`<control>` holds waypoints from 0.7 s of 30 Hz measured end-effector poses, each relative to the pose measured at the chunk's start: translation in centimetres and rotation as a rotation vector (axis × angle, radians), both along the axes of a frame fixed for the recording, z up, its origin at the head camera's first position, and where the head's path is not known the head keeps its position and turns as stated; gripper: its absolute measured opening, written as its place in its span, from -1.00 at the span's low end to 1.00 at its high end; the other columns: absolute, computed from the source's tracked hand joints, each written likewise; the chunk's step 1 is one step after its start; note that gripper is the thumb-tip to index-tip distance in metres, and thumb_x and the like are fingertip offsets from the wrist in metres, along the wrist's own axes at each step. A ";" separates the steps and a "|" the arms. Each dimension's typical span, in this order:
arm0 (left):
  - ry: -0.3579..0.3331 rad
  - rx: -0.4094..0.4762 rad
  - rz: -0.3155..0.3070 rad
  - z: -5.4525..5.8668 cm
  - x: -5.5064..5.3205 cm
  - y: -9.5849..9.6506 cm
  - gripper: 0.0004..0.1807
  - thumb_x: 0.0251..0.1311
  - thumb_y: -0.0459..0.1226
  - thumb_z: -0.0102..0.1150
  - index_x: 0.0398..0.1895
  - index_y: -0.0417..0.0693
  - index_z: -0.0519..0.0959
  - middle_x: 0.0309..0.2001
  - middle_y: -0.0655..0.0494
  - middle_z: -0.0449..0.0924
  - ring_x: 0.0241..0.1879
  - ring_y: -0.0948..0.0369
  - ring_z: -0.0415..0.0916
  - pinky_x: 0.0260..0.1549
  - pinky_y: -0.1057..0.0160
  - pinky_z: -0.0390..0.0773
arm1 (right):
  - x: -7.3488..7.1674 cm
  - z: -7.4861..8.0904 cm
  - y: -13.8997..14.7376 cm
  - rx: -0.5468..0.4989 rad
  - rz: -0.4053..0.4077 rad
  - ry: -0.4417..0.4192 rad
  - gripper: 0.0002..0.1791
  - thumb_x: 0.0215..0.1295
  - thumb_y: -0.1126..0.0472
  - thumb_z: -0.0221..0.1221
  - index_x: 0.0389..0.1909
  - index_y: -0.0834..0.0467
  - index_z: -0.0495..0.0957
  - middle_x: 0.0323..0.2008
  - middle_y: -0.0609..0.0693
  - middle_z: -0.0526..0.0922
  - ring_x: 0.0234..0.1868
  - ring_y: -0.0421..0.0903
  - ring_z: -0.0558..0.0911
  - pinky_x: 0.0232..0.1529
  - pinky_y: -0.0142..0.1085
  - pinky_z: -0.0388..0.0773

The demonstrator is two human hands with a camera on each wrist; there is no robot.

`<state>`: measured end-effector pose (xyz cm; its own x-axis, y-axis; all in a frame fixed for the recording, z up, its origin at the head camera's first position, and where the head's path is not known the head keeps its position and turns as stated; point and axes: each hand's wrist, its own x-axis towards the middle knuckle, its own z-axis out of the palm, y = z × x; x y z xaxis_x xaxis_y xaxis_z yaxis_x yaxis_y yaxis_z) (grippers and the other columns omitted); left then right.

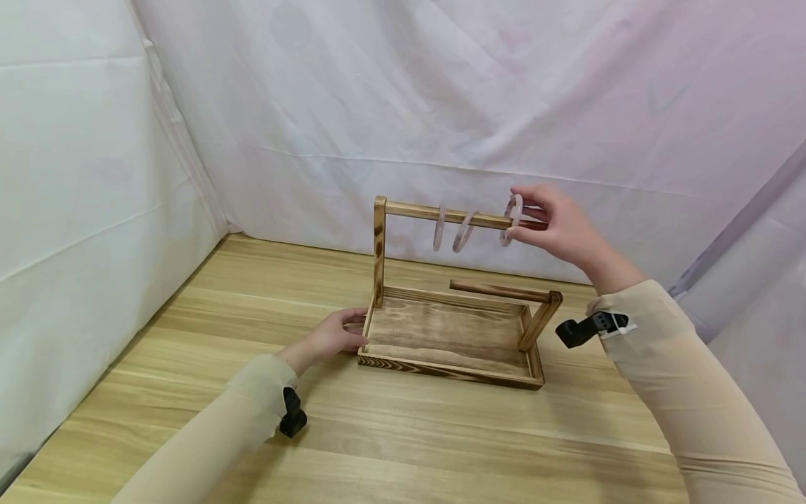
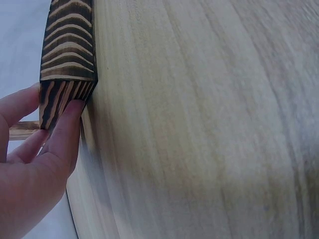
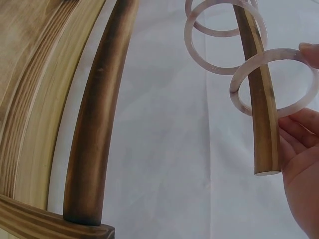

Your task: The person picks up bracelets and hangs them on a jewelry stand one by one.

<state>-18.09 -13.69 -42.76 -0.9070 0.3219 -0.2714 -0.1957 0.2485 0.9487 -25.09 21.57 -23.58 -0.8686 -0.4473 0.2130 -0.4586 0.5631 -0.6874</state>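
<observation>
A burnt-wood bracelet stand has a shallow tray base, a tall upper bar and a lower bar. Two pale pinkish bangles, a left one and a middle one, hang on the upper bar. My right hand pinches a third bangle between thumb and fingers, close to the bar's free end. In the right wrist view the bar passes through this ring. My left hand holds the tray's left end, its thumb against the end face.
The stand rests on a light wood-grain table. White cloth hangs behind and to both sides. The lower bar's upright rises at the tray's right end, below my right hand.
</observation>
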 end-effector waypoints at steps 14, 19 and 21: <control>-0.011 0.016 -0.009 0.3 0.0 0.1 -0.29 0.18 -0.54 0.03 0.39 -0.41 0.00 0.35 -0.39 0.10 0.28 -0.22 0.23 0.08 0.10 0.55 | -0.1 -0.3 -0.2 0.057 0.026 0.071 -0.25 0.16 0.24 0.27 0.37 0.19 0.19 0.32 0.20 0.27 0.33 0.17 0.30 0.24 -0.04 0.36; -0.006 0.018 -0.013 0.2 0.0 0.1 -0.29 0.18 -0.54 0.03 0.39 -0.42 0.00 0.35 -0.40 0.10 0.28 -0.22 0.23 0.06 0.11 0.56 | -0.2 -0.4 -0.2 0.067 0.042 0.109 -0.26 0.16 0.24 0.27 0.36 0.22 0.21 0.32 0.23 0.27 0.33 0.22 0.28 0.29 0.06 0.30; -0.005 0.014 -0.018 0.2 0.0 0.2 -0.29 0.19 -0.54 0.03 0.39 -0.42 -0.01 0.35 -0.40 0.10 0.28 -0.22 0.23 0.07 0.11 0.56 | -0.2 -0.4 -0.2 0.076 0.048 0.126 -0.26 0.15 0.24 0.27 0.35 0.24 0.22 0.31 0.24 0.29 0.33 0.24 0.28 0.31 0.08 0.27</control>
<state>-18.07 -13.54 -42.53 -0.8997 0.3423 -0.2710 -0.1957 0.2387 0.9512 -25.29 21.35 -24.03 -0.8143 -0.5067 0.2832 -0.5664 0.5866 -0.5789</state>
